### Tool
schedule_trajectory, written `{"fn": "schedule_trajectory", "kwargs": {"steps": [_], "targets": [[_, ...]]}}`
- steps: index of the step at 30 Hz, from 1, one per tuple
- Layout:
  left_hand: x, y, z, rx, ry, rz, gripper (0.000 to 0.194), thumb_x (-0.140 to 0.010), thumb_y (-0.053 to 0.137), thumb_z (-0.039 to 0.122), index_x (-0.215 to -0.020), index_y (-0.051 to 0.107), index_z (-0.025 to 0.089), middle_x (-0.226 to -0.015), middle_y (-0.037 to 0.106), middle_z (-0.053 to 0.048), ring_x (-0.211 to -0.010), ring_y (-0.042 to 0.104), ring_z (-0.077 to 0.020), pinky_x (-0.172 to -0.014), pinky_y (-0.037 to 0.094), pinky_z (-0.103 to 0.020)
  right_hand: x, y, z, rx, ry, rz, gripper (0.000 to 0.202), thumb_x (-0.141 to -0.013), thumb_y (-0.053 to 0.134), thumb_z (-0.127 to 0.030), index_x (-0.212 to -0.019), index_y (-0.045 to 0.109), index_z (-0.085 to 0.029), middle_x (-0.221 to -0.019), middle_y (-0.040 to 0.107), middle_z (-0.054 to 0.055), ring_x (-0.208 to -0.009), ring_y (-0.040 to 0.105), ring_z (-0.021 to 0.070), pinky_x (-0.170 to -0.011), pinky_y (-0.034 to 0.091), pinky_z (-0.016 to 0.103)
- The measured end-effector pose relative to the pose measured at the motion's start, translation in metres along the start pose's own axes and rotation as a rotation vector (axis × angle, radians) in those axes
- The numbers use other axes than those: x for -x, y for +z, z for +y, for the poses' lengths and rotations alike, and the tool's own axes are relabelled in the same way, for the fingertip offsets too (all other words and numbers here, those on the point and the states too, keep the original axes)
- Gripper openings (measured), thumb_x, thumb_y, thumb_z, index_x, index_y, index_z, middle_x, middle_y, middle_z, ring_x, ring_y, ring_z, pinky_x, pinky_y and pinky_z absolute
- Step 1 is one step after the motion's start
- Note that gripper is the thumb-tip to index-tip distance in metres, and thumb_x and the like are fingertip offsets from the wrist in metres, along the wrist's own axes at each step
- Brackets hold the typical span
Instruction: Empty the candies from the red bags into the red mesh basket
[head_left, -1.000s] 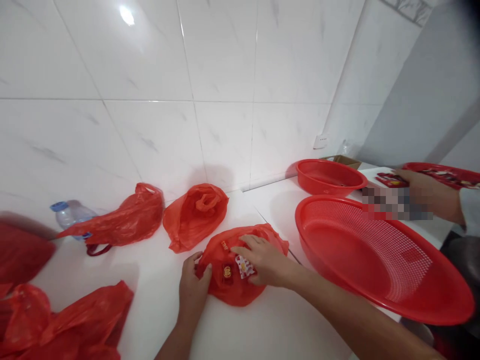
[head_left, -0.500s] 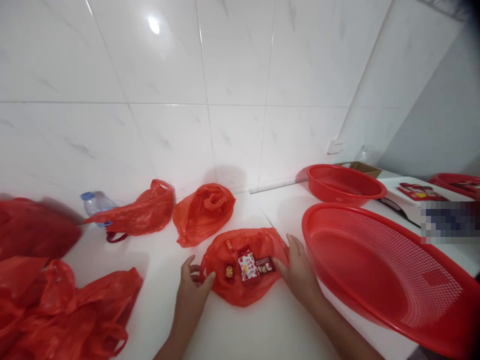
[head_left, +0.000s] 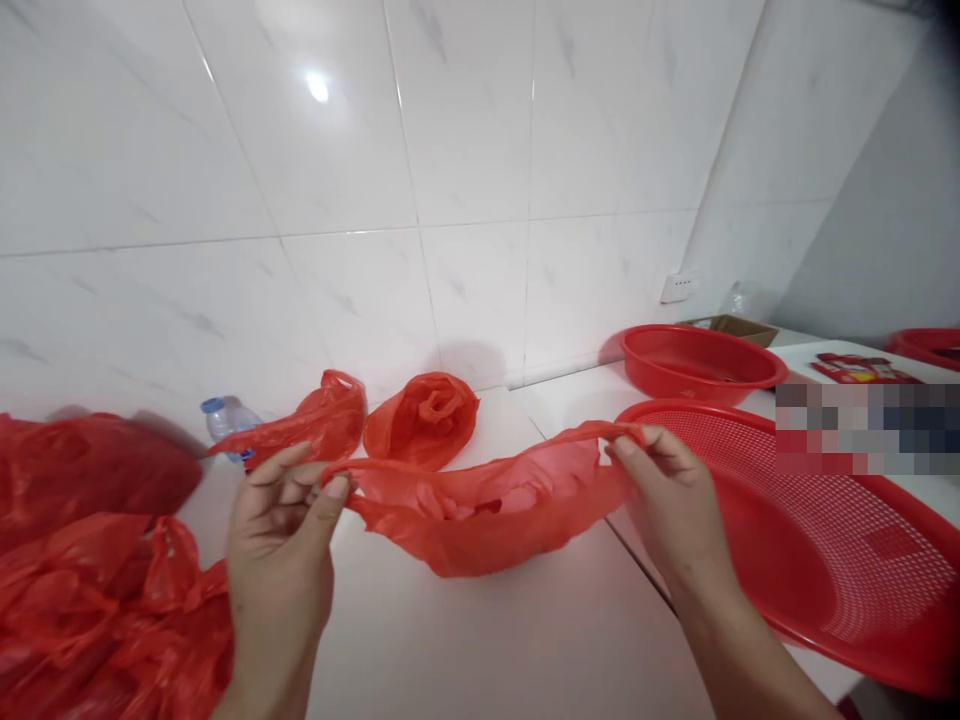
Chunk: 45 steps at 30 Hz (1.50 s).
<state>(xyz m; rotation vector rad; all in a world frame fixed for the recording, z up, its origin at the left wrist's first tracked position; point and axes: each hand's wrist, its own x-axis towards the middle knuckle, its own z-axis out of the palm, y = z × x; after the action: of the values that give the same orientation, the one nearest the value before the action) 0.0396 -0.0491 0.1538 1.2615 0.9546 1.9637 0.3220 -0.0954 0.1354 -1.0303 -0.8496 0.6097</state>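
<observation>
A thin red plastic bag (head_left: 487, 540) is stretched sideways between my two hands above the white table. My left hand (head_left: 289, 540) pinches its left handle between thumb and fingers. The right handle is gripped by my right hand (head_left: 671, 500), close to the rim of the big basket. The bag's mouth gapes a little, and a small dark red patch shows inside; the wrapped sweets in it are otherwise hidden. Behind it stands another red plastic bag (head_left: 424, 420) with a rolled-open top.
Several red bags (head_left: 97, 610) are heaped at the left. A bottle with a blue cap (head_left: 217, 415) lies by a crumpled red bag (head_left: 330, 415) near the wall. On the right are a large red basket (head_left: 772, 550), a red basin (head_left: 701, 370) and a cardboard box (head_left: 739, 328).
Both hands have taken hold of the bag's handles, lifted it and pulled them apart. The sweets that showed in its open mouth are now mostly hidden. The view has shifted slightly.
</observation>
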Motion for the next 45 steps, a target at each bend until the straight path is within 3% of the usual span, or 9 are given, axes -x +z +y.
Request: {"fn": "schedule_trajectory", "kwargs": {"steps": [5, 9, 15, 20, 26, 30, 35, 40, 45], "targets": [[-0.014, 0.007, 0.011, 0.035, -0.008, 0.0, 0.042, -0.063, 0.079, 0.019, -0.102, 0.063, 0.025, -0.079, 0.066, 0.004, -0.072, 0.061, -0.0085, -0.069, 0.051, -0.019, -0.008, 0.007, -0.008, -0.154, 0.076, -0.028, 0.017, -0.077, 0.067, -0.032, -0.075, 0.057, -0.019, -0.108, 0.064, 0.003, -0.083, 0.059, 0.0141, -0.07, 0.045, 0.025], [-0.024, 0.013, 0.015, 0.014, -0.047, -0.072, 0.037, -0.064, 0.078, 0.022, -0.098, 0.064, 0.023, -0.077, 0.065, 0.003, -0.07, 0.061, -0.0099, -0.067, 0.051, -0.022, -0.014, 0.019, -0.011, -0.18, 0.191, -0.175, 0.025, -0.077, 0.067, -0.036, -0.07, 0.051, -0.018, -0.103, 0.068, 0.006, -0.077, 0.06, 0.0149, -0.064, 0.046, 0.026], [-0.012, 0.006, 0.04, -0.126, 0.171, -0.023, 0.04, -0.068, 0.075, 0.021, -0.107, 0.061, 0.023, -0.087, 0.063, 0.003, -0.079, 0.06, -0.0109, -0.073, 0.05, -0.023, -0.012, 0.021, -0.017, -0.116, 0.017, -0.2, 0.018, -0.083, 0.058, -0.039, -0.078, 0.053, -0.022, -0.099, 0.069, 0.004, -0.084, 0.063, 0.0182, -0.071, 0.05, 0.032], [-0.008, -0.042, -0.009, -0.285, 0.029, -0.263, 0.074, -0.059, 0.078, 0.029, -0.126, 0.047, 0.031, -0.103, 0.061, -0.003, -0.091, 0.059, -0.0207, -0.073, 0.051, -0.031, -0.01, 0.007, 0.024, 0.089, 0.011, -0.366, 0.034, -0.076, 0.064, -0.039, -0.107, 0.057, -0.025, -0.122, 0.06, 0.007, -0.112, 0.055, 0.0236, -0.092, 0.045, 0.04], [0.021, -0.095, -0.09, -0.437, -0.358, -0.386, 0.079, -0.055, 0.08, 0.042, -0.125, 0.047, 0.027, -0.134, 0.048, -0.015, -0.123, 0.045, -0.0349, -0.089, 0.047, -0.047, -0.016, -0.018, 0.081, 0.137, 0.009, -0.479, 0.085, -0.066, 0.073, -0.035, -0.138, 0.028, -0.031, -0.149, 0.03, 0.01, -0.134, 0.034, 0.0268, -0.104, 0.034, 0.048], [0.048, -0.073, -0.122, -0.361, -0.429, -0.344, 0.1, -0.047, 0.081, 0.054, -0.133, 0.039, 0.024, -0.145, 0.035, -0.019, -0.134, 0.029, -0.0399, -0.1, 0.036, -0.056, -0.019, 0.001, 0.091, 0.19, 0.113, -0.603, 0.097, -0.062, 0.075, -0.025, -0.143, 0.021, -0.028, -0.147, 0.032, 0.011, -0.134, 0.034, 0.026, -0.101, 0.038, 0.045], [0.054, -0.021, -0.125, -0.126, -0.397, -0.313, 0.102, -0.044, 0.084, 0.046, -0.133, 0.04, 0.021, -0.131, 0.052, -0.017, -0.123, 0.047, -0.0363, -0.098, 0.043, -0.046, -0.011, 0.05, 0.085, 0.069, 0.15, -0.667, 0.097, -0.056, 0.079, -0.024, -0.14, 0.031, -0.026, -0.135, 0.049, 0.011, -0.12, 0.049, 0.0278, -0.092, 0.047, 0.042], [0.047, -0.012, -0.101, -0.063, -0.684, -0.354, 0.058, -0.055, 0.08, 0.043, -0.103, 0.065, 0.015, -0.093, 0.072, -0.013, -0.094, 0.066, -0.0353, -0.079, 0.054, -0.046, -0.007, 0.058, 0.084, -0.231, 0.421, -0.907, 0.035, -0.07, 0.071, -0.031, -0.103, 0.065, -0.018, -0.1, 0.068, 0.007, -0.094, 0.064, 0.0257, -0.087, 0.048, 0.045], [0.036, -0.02, -0.099, 0.155, -0.861, -0.171, 0.043, -0.067, 0.075, 0.037, -0.105, 0.065, 0.019, -0.098, 0.072, -0.01, -0.098, 0.066, -0.0316, -0.085, 0.054, -0.045, -0.02, 0.05, 0.108, -0.556, 0.496, -0.624, 0.03, -0.069, 0.072, -0.035, -0.094, 0.065, -0.021, -0.089, 0.07, 0.004, -0.084, 0.066, 0.0209, -0.085, 0.048, 0.038]]}}
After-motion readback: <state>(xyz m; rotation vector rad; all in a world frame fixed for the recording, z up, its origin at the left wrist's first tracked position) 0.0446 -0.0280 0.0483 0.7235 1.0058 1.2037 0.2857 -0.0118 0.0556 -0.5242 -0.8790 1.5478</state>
